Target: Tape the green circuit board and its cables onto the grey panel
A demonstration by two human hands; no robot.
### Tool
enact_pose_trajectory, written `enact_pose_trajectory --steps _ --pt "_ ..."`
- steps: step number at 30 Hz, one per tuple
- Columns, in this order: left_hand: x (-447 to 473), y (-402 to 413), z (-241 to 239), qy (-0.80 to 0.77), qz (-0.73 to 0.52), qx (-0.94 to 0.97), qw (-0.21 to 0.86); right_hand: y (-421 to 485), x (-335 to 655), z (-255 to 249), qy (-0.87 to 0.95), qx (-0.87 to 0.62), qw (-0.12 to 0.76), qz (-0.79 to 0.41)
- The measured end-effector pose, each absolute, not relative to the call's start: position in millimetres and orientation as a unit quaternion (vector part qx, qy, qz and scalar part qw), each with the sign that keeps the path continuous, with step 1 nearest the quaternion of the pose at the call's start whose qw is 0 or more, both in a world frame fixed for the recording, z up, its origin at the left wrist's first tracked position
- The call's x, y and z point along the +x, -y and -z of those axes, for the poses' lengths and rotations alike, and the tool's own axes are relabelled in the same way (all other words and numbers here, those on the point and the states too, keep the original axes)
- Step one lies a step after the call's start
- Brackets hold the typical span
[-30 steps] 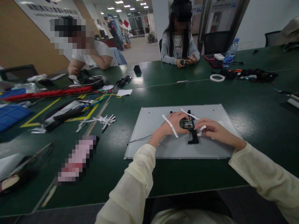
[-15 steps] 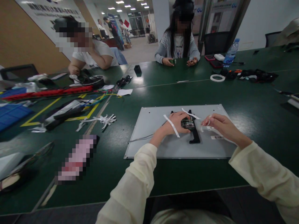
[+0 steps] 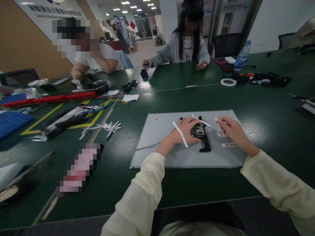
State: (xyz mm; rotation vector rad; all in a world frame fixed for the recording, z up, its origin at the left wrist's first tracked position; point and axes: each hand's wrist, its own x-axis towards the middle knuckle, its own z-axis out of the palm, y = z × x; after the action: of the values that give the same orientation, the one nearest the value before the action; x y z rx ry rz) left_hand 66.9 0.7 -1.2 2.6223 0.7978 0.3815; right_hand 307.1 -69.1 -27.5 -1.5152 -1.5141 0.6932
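A grey metal panel [image 3: 157, 144] lies flat on the green table in front of me. A small green circuit board [image 3: 197, 131] sits on a black bracket [image 3: 204, 144] near the panel's middle. My left hand [image 3: 183, 130] rests on the panel, its fingers curled against the board's left side, with a white tape strip [image 3: 180, 134] stuck across the hand. My right hand [image 3: 232, 132] is raised a little to the right of the board, pinching a small white strip [image 3: 217, 120] between its fingertips. Two barcode labels [image 3: 227, 145] are stuck on the panel under that hand.
Cut white strips [image 3: 108, 126] lie left of the panel, with cables, yellow floor-tape lines and blue trays farther left. A tape roll [image 3: 228, 82], a water bottle [image 3: 242, 56] and black gear sit at the back right. Two other people sit across the table.
My right hand has pulled away from the board to the right and upward, carrying a small white strip. The labels under it now show. The person opposite has reached an arm out to the left.
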Motion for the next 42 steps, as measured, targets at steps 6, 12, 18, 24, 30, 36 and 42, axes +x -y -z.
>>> enact_pose_trajectory --steps 6,12,18,24,30,36,42 --pt "73.0 -11.0 11.6 -0.309 -0.216 0.913 0.153 68.5 298.0 25.4 0.729 -0.558 0.371 -0.140" --pt "82.3 -15.9 25.2 -0.357 -0.174 0.911 0.107 70.1 294.6 32.5 0.802 -0.517 0.283 -0.099" --pt "84.0 -16.1 32.4 -0.356 -0.136 0.920 0.091 72.8 294.5 34.1 0.824 -0.502 0.249 -0.081" --pt "85.7 -17.0 32.5 -0.350 -0.133 0.923 0.082 74.5 291.4 26.3 0.802 -0.527 0.258 -0.108" --pt "89.5 -16.3 29.5 -0.350 -0.125 0.925 0.079 75.3 291.6 27.6 0.795 -0.538 0.251 -0.125" --pt "92.3 -14.9 27.0 -0.353 -0.120 0.925 0.075 75.7 293.2 31.4 0.799 -0.540 0.245 -0.103" --pt "92.4 -14.9 25.3 -0.354 -0.106 0.927 0.069 77.8 292.7 32.1 0.811 -0.539 0.216 -0.079"
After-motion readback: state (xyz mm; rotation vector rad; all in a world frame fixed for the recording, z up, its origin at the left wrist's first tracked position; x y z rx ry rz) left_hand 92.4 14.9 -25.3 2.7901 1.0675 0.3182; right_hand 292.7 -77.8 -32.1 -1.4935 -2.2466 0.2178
